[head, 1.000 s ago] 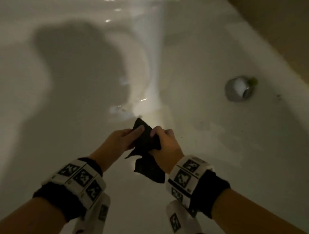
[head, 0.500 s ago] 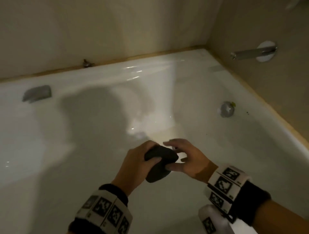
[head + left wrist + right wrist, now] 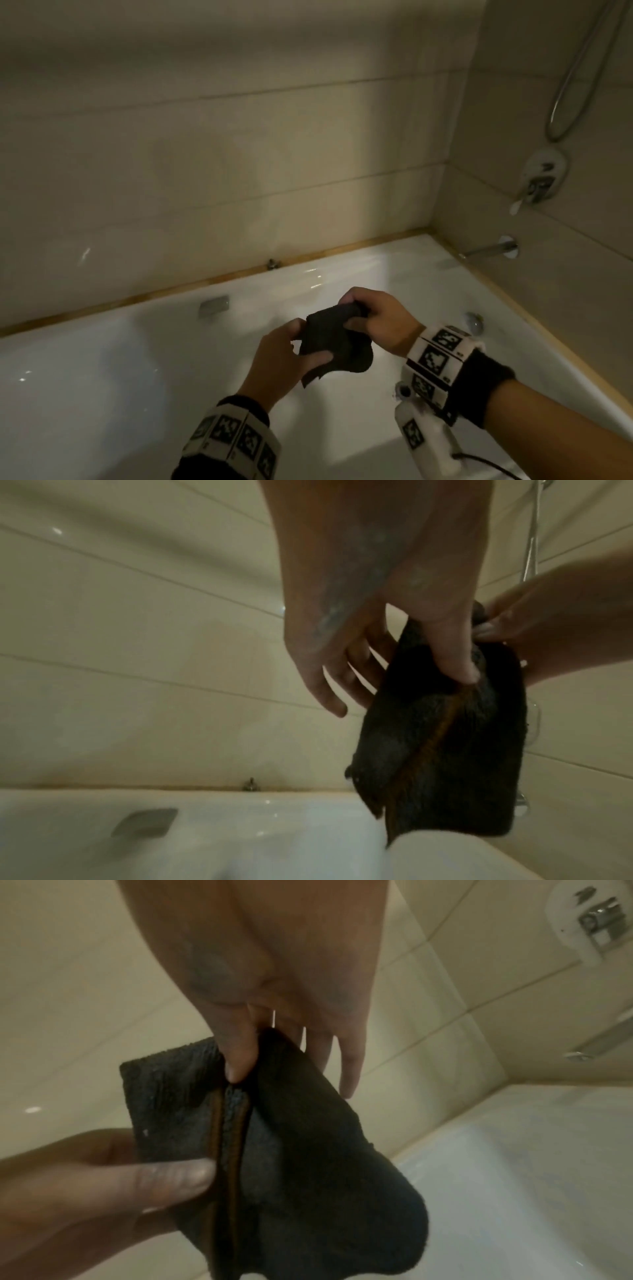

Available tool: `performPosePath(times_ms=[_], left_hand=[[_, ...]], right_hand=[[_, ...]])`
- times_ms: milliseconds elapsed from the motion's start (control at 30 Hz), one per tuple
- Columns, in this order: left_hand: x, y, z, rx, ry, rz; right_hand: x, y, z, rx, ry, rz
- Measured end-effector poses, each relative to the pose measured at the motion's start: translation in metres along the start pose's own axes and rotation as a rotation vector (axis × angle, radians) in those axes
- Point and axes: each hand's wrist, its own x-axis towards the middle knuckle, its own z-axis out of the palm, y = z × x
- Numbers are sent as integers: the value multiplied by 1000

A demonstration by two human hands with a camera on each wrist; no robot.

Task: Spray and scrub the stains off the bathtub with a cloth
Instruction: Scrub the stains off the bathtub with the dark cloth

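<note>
Nearest to me, both wrists carry white bands printed with black square markers, and a white camera block (image 3: pixel 428 435) hangs under the right wrist with a cable trailing off. My left hand (image 3: pixel 284 359) holds the dark cloth (image 3: pixel 329 346) at its left edge, thumb on the near face and the other fingers behind it. My right hand (image 3: pixel 380 318) pinches the cloth's top edge, thumb and fingers curled onto the fabric. The cloth hangs in the air between the two hands, above the inside of the white bathtub (image 3: pixel 102 377) and touching no part of it.

Half a second ago the cloth was bunched into a tight lump in my left hand, with the right hand only touching it. Now it is partly opened out into a flatter panel, and the left wrist view shows an orange-brown seam (image 3: pixel 435 739) running down it. The hands sit higher and further right in my view than before, and the view has tilted up.

Beyond the hands, a grey metal plate (image 3: pixel 214 306) sits on the tub's far wall. On the right wall are the round overflow fitting (image 3: pixel 474 322) and the spout (image 3: pixel 486 250). Further up are the mixer valve (image 3: pixel 541 178) and shower hose (image 3: pixel 579 72), neither of them visible earlier.
</note>
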Motion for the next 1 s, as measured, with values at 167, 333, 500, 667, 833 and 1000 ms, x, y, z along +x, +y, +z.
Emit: performPosePath(times_ms=[167,333,500,667,833,1000], left_hand=[[-32,41,-48,-223,109,55],[-61,69,-76,-439,72,28],[-80,99,-89,-446,108,83],[-77,122,-89,-392,240,51],[-65,141,-87,-279,480,-52],[-46,153,-79,-640,528,-251]], right_hand=[[-19,-75,-9,-45,12,-115],[-42,-123,-19,-22,23,-199],[-65,-148,-25,-56,30,-242],[-75,-154,-35,-101,207,-221],[-78,-139,-47,-258,203,26],[-82,-126,-46,-176,-85,78]])
